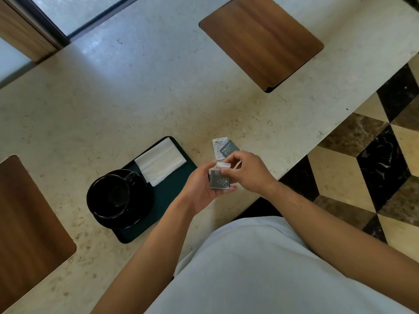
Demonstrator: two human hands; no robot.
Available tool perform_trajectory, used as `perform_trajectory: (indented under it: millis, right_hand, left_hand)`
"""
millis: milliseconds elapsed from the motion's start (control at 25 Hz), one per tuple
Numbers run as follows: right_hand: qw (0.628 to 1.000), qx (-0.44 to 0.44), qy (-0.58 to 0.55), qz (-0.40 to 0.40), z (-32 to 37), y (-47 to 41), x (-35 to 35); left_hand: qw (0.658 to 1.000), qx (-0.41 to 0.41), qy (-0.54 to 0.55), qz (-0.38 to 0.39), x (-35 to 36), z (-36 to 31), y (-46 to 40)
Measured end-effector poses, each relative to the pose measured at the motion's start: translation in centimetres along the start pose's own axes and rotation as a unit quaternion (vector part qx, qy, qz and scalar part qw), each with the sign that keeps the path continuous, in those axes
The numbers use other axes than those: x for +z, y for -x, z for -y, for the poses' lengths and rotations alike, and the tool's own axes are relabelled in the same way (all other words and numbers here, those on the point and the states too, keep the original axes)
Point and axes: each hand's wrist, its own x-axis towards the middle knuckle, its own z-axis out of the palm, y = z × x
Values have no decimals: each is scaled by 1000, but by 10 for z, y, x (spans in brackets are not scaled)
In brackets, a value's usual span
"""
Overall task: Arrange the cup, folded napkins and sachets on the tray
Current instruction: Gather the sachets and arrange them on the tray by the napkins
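A dark tray (169, 201) lies on the stone counter. On it stand a black cup (112, 193) on a black saucer (138, 211), and white folded napkins (161, 160) lie at its far end. My left hand (201, 189) holds a small stack of sachets (218, 179), a grey one on top. My right hand (246, 169) pinches the upper edge of that stack. Two more sachets (223, 148), one white and one grey, lie on the counter just beyond my hands, right of the tray.
The pale stone counter (136, 98) runs diagonally, its edge close to my right arm. Wooden boards lie at the far right (260, 39) and near left (27, 225). A checkered floor (374, 166) shows beyond the edge.
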Motion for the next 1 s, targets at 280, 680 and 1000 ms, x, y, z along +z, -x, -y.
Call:
perform_trajectory:
  millis: [280, 680, 1000]
  right_hand:
    - [999, 8, 18, -33, -9, -21, 2]
    - [983, 7, 180, -41, -26, -58, -2]
    - [979, 9, 202, -27, -23, -60, -4]
  left_hand:
    - [999, 4, 6, -31, -9, -5, -4]
    - [995, 16, 54, -78, -18, -14, -6]
    - [995, 29, 40, -82, -20, -21, -5]
